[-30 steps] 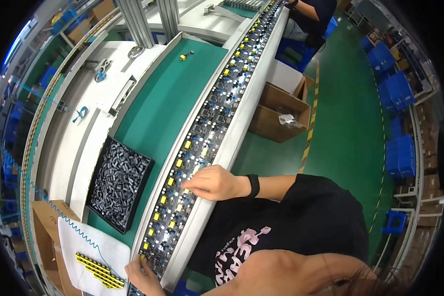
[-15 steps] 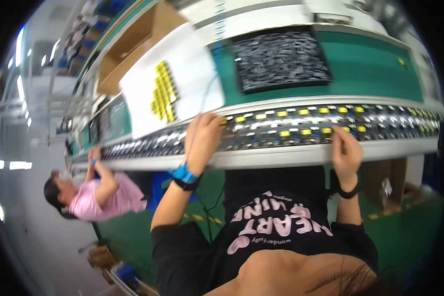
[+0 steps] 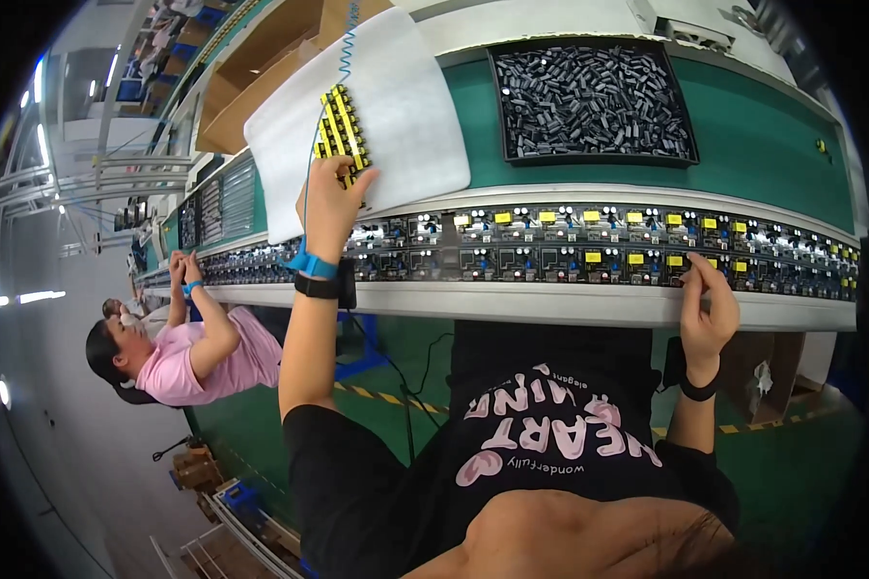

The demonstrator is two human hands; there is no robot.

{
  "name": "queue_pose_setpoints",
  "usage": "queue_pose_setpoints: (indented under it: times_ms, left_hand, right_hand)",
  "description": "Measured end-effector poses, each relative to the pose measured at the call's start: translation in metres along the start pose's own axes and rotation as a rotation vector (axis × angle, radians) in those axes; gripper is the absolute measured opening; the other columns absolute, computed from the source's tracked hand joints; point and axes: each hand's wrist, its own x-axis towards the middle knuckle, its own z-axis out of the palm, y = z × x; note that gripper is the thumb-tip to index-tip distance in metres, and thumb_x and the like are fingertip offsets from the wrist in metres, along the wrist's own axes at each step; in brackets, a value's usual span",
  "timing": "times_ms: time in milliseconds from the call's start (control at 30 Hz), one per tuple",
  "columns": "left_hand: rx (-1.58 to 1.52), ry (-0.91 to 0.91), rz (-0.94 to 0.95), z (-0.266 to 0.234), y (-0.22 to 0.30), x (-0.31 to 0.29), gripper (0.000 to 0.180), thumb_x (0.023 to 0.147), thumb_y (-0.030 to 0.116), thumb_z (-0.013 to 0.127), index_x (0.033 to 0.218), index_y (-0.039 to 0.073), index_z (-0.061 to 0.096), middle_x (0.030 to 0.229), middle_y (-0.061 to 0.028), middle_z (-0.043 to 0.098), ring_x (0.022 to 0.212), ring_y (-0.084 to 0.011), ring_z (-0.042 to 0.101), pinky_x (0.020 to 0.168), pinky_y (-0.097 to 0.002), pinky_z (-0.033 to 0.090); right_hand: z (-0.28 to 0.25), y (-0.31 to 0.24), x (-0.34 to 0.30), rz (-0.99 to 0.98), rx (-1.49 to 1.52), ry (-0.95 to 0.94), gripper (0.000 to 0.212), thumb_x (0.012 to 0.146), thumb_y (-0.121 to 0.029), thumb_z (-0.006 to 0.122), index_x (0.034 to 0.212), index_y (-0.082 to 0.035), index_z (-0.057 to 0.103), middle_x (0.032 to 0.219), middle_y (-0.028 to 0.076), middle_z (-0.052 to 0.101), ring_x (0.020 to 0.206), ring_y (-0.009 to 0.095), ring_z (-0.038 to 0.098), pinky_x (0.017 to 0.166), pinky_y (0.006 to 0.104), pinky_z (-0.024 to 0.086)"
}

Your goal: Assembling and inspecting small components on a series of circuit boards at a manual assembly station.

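i take the conveyor rail (image 3: 550, 307), the pale strip running across the view, as landmark. my left hand (image 3: 333, 198) reaches well beyond the rail, forearm extended straight and nearly upright in the picture, wrist carrying a blue strap (image 3: 311, 262) and a dark band (image 3: 319, 286). its fingers are curled narrowly over the near end of a block of yellow components (image 3: 341, 130), touching it; whether they pinch a single piece i cannot tell. the block lies on a white foam sheet (image 3: 406, 96), which sits beyond the rail and overlaps the green belt (image 3: 763, 135).

my right hand (image 3: 707, 309) rests at the rail itself, elbow bent, forearm rising from a black wristband (image 3: 697, 388). the fingers are extended and close together, tips touching a circuit board (image 3: 690, 262) in the row of boards (image 3: 550, 241) just beyond the rail; the hand holds nothing that i can see.

beyond the boards, on the green belt, stands a black tray of small dark parts (image 3: 594, 96). further along the rail, to my left, a co-worker in a pink shirt (image 3: 208, 357) has both hands raised to the same row.
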Motion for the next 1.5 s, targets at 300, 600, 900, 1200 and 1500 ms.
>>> queue_pose_setpoints:
  times_ms: [300,600,900,1200,1500]
  left_hand:
    - [-0.197,-0.055,-0.119,0.005,-0.008,0.006,0.028,0.082,0.021,0.083,0.096,-0.001,0.074,0.079,-0.0084,0.070,0.068,-0.0149,0.062,0.066,-0.0278,0.050]
    - [-0.387,-0.178,-0.211,0.009,-0.036,0.007,0.026,0.087,0.015,0.079,0.103,-0.005,0.074,0.088,-0.0060,0.074,0.076,-0.0083,0.065,0.072,-0.0211,0.051]
    - [-0.429,-0.114,-0.262,0.004,-0.022,0.002,0.026,0.090,0.014,0.075,0.103,-0.007,0.071,0.086,-0.0085,0.074,0.078,-0.0113,0.067,0.072,-0.0240,0.053]
    - [-0.407,-0.125,-0.069,-0.020,0.023,-0.028,0.021,0.090,0.008,0.073,0.108,-0.003,0.069,0.097,-0.0102,0.073,0.085,-0.0143,0.069,0.077,-0.0270,0.054]
    - [-0.445,-0.381,0.377,-0.016,0.120,-0.077,0.025,0.081,-0.001,0.073,0.105,0.002,0.069,0.101,-0.0107,0.069,0.095,-0.0299,0.066,0.083,-0.0366,0.053]
  right_hand:
    - [0.000,0.002,-0.003,0.039,-0.005,-0.019,0.021,0.092,0.011,0.061,0.110,0.004,0.069,0.082,0.010,0.068,0.071,0.015,0.065,0.063,0.0248,0.051]
    - [-0.001,0.001,-0.001,0.029,-0.023,-0.021,0.023,0.091,0.012,0.061,0.110,0.004,0.069,0.082,0.011,0.068,0.072,0.015,0.066,0.065,0.0244,0.051]
    - [0.002,-0.001,0.000,0.023,-0.002,-0.007,0.023,0.090,0.013,0.061,0.110,0.005,0.069,0.080,0.011,0.068,0.070,0.016,0.067,0.064,0.0242,0.051]
    - [0.003,-0.002,-0.001,0.020,-0.011,-0.008,0.023,0.090,0.013,0.061,0.110,0.005,0.069,0.079,0.011,0.068,0.071,0.016,0.067,0.064,0.0243,0.051]
    - [0.005,-0.001,0.002,-0.006,-0.018,0.041,0.024,0.085,0.014,0.066,0.106,0.003,0.071,0.078,0.010,0.070,0.065,0.015,0.066,0.058,0.0235,0.051]
